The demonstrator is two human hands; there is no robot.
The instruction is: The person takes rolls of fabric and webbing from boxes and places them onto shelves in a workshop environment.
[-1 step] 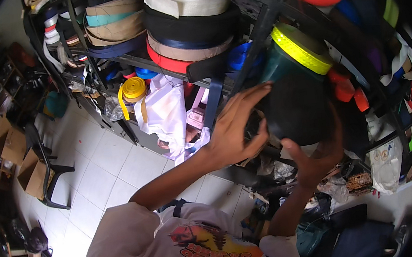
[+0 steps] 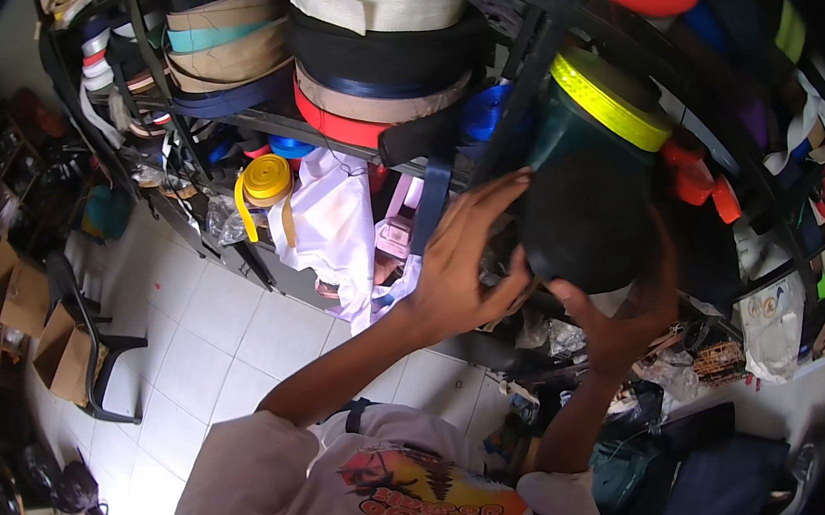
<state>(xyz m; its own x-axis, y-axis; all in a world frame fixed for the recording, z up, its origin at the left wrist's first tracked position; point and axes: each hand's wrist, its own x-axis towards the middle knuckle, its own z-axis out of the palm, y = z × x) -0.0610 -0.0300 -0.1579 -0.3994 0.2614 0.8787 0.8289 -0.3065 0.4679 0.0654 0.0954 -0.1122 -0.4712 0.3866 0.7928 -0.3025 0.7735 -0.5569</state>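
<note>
A wide black roll (image 2: 585,224), probably of webbing or elastic, sits between my two hands in front of the shelf. My left hand (image 2: 458,263) has its fingertips against the roll's upper left side, thumb bent toward its lower left. My right hand (image 2: 625,321) cups the lower right, its thumb at the bottom edge and its fingers partly hidden in shadow along the side. Right behind the black roll stand a dark green roll (image 2: 560,126) and a bright yellow reflective tape roll (image 2: 607,101).
Stacked strap rolls (image 2: 392,59) fill the metal shelf, whose dark post (image 2: 537,53) rises left of the green roll. A yellow strap coil (image 2: 267,179) and white cloth (image 2: 329,226) lie lower. A black chair (image 2: 90,342) and cardboard boxes (image 2: 19,294) stand on the tiled floor at left.
The black roll and my right hand have shifted slightly to the left. My left hand keeps nearly the same place.
</note>
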